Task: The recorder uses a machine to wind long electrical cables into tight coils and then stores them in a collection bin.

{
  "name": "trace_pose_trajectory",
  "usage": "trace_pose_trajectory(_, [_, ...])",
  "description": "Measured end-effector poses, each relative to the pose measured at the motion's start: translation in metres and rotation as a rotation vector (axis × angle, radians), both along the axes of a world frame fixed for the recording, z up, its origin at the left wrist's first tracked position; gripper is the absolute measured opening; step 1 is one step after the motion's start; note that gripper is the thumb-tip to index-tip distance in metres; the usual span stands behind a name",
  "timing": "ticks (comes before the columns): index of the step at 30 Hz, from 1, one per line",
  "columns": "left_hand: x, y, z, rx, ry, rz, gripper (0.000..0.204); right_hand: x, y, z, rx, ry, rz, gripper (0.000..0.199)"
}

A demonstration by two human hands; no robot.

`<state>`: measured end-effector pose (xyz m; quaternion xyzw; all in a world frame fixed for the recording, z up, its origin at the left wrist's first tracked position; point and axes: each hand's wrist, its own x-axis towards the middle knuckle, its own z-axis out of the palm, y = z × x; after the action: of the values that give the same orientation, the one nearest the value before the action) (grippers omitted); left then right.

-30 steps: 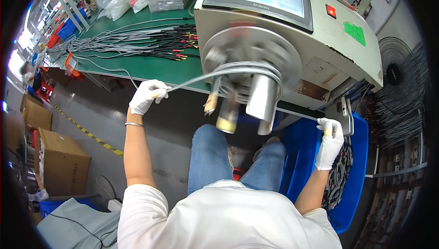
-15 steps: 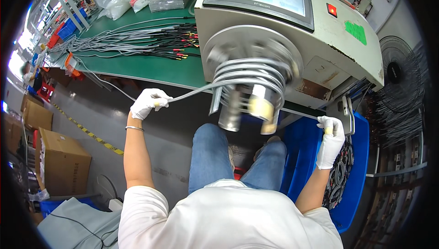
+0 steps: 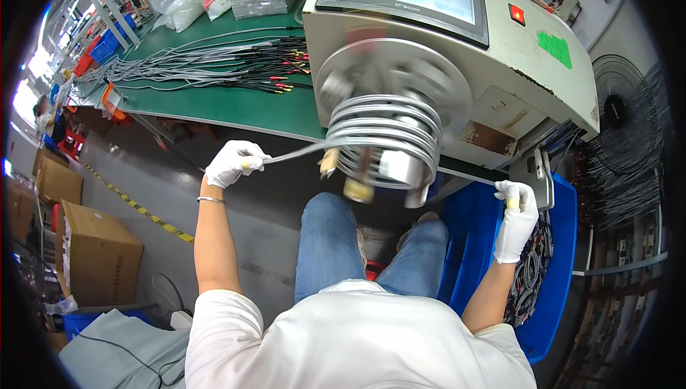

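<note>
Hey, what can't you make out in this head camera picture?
In the head view:
Winding posts: blurred by motion.
Grey cable at the left hand: gripped part hidden by gloved fingers.
Blue bin: contents partly hidden by the right hand and forearm.
Machine: top cut off by the upper picture edge.

Lettering (image 3: 408, 7) on screen bezel (image 3: 444, 25); handwritten numeral (image 3: 500, 109) on machine panel (image 3: 489, 119); characters (image 3: 123, 274) on carton (image 3: 98, 257).

Coil of gray cable (image 3: 389, 131) is built up from few turns to many, now stacked further toward free ends of posts (image 3: 401, 167). Posts are rotated since half second ago. Loose length, earlier draped from green bench (image 3: 229, 109), is drawn off edge. Left hand (image 3: 236, 164) is lowered slightly.
</note>
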<state>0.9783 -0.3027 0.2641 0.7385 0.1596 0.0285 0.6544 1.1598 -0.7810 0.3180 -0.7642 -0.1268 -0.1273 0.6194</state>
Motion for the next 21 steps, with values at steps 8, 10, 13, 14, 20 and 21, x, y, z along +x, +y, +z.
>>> trace_pose_trajectory(8, [0.010,-0.025,0.003,-0.124,-0.180,-0.009,0.020,-0.004,0.007,0.002,-0.005,0.012,0.036,0.017])
trace_pose_trajectory(10, [0.016,-0.042,0.016,-0.146,-0.228,-0.005,0.020,-0.004,0.012,0.003,0.015,0.007,0.091,0.014])
trace_pose_trajectory(13, [0.024,-0.067,0.038,-0.158,-0.269,-0.003,0.025,-0.006,0.026,0.010,0.026,0.008,0.152,0.012])
trace_pose_trajectory(14, [0.027,-0.074,0.045,-0.158,-0.283,-0.007,0.030,-0.007,0.032,0.014,0.033,0.009,0.182,0.012])
trace_pose_trajectory(20, [0.045,-0.105,0.071,-0.103,-0.428,-0.057,0.068,-0.015,0.066,0.038,-0.015,-0.086,0.304,0.021])
trace_pose_trajectory(21, [0.044,-0.103,0.064,-0.055,-0.429,-0.178,0.087,-0.016,0.072,0.042,-0.015,-0.147,0.333,0.027])
